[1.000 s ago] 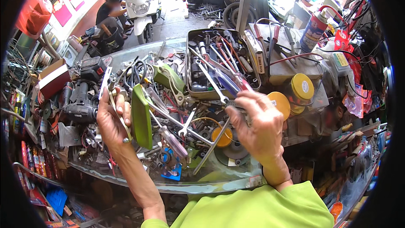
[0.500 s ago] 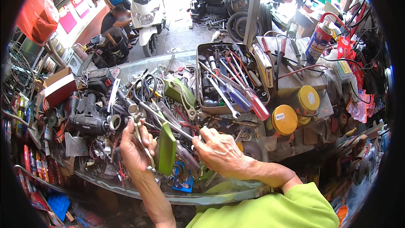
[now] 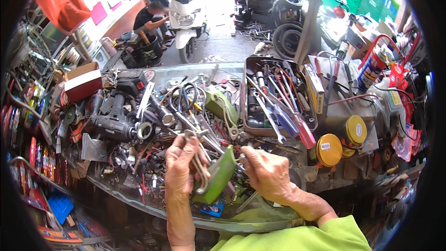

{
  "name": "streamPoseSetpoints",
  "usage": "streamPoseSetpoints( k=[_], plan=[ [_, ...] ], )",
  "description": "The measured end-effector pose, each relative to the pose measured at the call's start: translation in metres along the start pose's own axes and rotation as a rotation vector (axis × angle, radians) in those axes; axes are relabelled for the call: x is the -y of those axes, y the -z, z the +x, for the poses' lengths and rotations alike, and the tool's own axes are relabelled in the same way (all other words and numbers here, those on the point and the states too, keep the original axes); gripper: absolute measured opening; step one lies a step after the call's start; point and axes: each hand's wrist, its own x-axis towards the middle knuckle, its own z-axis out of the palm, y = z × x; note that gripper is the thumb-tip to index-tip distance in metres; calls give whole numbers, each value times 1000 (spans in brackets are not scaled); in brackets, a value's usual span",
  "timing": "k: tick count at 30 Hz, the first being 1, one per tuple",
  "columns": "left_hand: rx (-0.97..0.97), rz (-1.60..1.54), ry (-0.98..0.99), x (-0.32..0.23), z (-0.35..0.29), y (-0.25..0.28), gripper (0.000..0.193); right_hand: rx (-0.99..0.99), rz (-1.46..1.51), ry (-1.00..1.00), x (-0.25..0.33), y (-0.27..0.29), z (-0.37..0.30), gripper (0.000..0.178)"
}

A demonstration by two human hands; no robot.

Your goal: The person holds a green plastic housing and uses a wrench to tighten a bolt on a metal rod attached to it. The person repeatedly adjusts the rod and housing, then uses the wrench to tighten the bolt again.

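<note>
From here the biggest thing is the glass counter (image 3: 179, 70), strewn with loose parts. On it, beyond the right hand, stands a tin (image 3: 260, 132) packed with tools. Smaller is the green panel (image 3: 218, 176), tilted over the counter's near side between the two hands. It looks like hard plastic: light, smooth enough to slip, perhaps brittle along its thin edge, so best steadied by its broad body. The right hand (image 3: 269, 172) is beside its upper end, fingers curled in; I can't make out from here whether they pinch anything. The left hand (image 3: 181, 167) has thumb and fingers closed round the slim metal lever (image 3: 198, 163), alongside the panel. That looks stiff and the heavier for its size, possibly greasy; its stem seems the surest hold.
</note>
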Motion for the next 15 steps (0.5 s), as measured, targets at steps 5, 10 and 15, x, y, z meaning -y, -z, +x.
streamPoseSetpoints(
  k=[5,10,15],
  plan=[
    [49,47,42,-2,-6,-7,21,-180,226,-64,-5,11,2,20],
    [1,204,-68,3,-10,-19,31,-266,457,116,-6,20,-4,24],
    [42,138,2,3,-10,-20,29,-244,496,252,-7,25,-3,32]
  ],
)
